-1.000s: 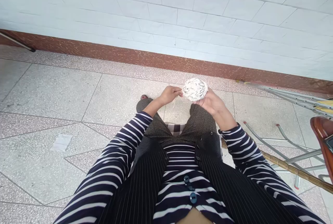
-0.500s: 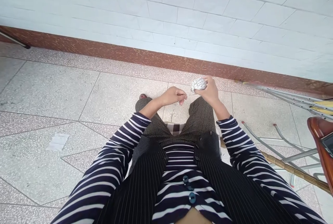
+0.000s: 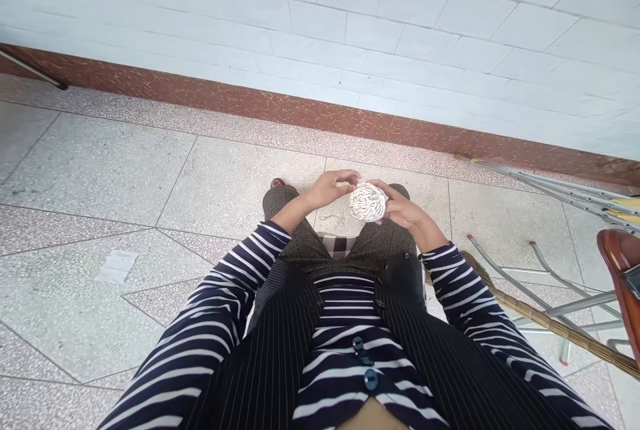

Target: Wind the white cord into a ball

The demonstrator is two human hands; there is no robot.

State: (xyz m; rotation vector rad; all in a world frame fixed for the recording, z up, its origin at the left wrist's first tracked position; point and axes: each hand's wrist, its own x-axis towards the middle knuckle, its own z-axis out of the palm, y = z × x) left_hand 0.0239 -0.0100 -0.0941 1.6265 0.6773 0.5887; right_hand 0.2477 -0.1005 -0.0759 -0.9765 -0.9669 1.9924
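In front of my knees, a ball of white cord with dark flecks (image 3: pixel 368 202) is held in my right hand (image 3: pixel 404 211), whose fingers and thumb grip its right side. Its wound strands face up toward me. My left hand (image 3: pixel 333 189) is at the ball's upper left, thumb and fingers bent together in a pinch close to its surface. Whatever lies between those fingertips is too small to make out.
A broom (image 3: pixel 545 318) lies beside a metal-legged chair (image 3: pixel 617 283) at right. Metal crutches (image 3: pixel 555 187) lean along the wall base. White paper (image 3: pixel 117 266) lies on the floor at left. A tiled wall (image 3: pixel 320 30) rises ahead.
My right hand has brought the cord ball left and closer to my body, turning it so its wound face shows. My left hand has stayed nearly in place, now right beside the ball.
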